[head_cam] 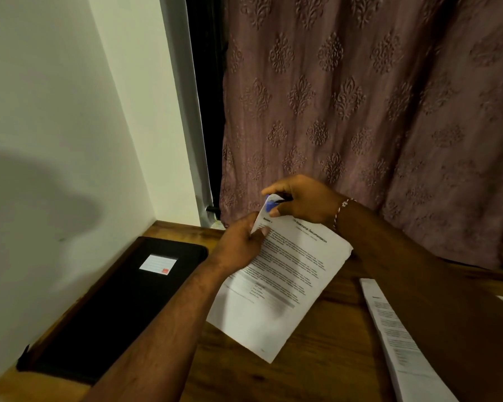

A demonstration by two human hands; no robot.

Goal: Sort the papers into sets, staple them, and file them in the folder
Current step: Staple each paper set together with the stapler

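papers (288, 274) of one printed set slant over the wooden desk (317, 372), top corner pinched by the left hand (241, 242); the right hand (305, 198) grips a blue stapler (269, 205) at that corner. black folder (122, 300) lies closed at left, another paper stack (395, 329) at right.

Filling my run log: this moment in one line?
step: stapling | left hand: holds papers | right hand: stapler at corner | folder: closed

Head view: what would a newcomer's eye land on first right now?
The two hands at centre: the right hand grips a blue stapler on the top corner of a printed paper set, which the left hand pinches just below. A closed black folder lies at left by the wall, and another paper stack lies at right on the wooden table.
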